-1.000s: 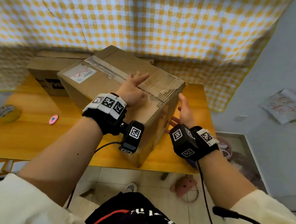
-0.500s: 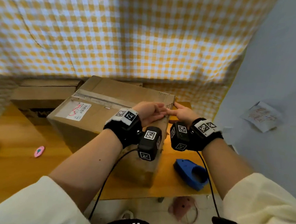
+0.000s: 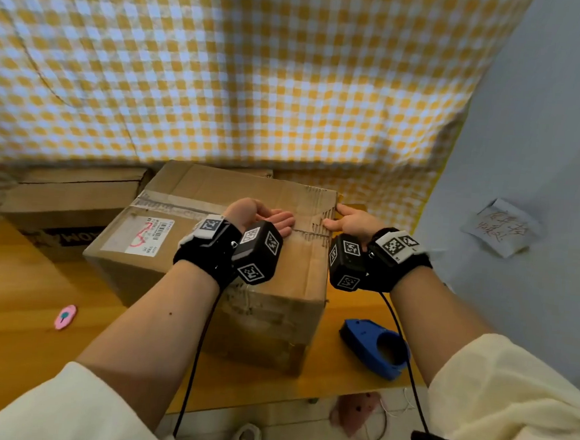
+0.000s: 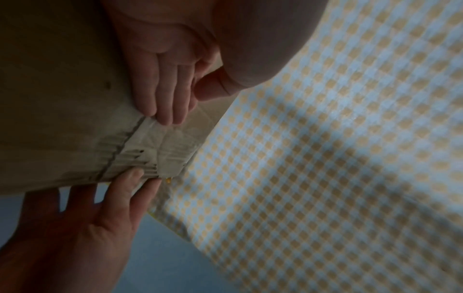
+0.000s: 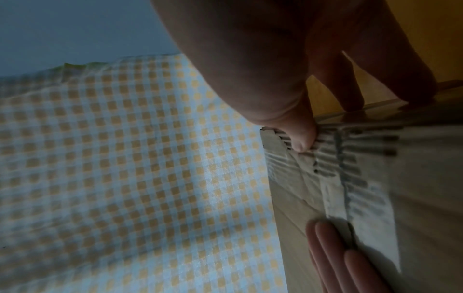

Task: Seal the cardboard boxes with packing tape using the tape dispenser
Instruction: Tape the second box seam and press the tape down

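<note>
A worn cardboard box (image 3: 215,190) with a white shipping label stands on the yellow table (image 3: 19,297). Clear tape (image 4: 160,146) runs along its top seam to the right edge. My left hand (image 3: 265,216) lies flat on the box top near that edge, its straight fingers (image 4: 165,95) pressing on the tape. My right hand (image 3: 350,220) is at the box's top right edge: its thumb (image 5: 300,136) presses on the torn corner and its spread fingers (image 4: 100,208) lie against the side. The blue tape dispenser (image 3: 372,349) lies on the table right of the box, untouched.
A second cardboard box (image 3: 74,198) stands behind at the left, against a yellow checked cloth (image 3: 257,80). A small pink item (image 3: 65,317) lies on the table at the left. The table's front edge runs just below the box, and a grey wall (image 3: 545,134) is on the right.
My left hand slid along the top seam to the box's right edge. My right hand came up from the side to that edge. The view rose, and the blue dispenser came into view.
</note>
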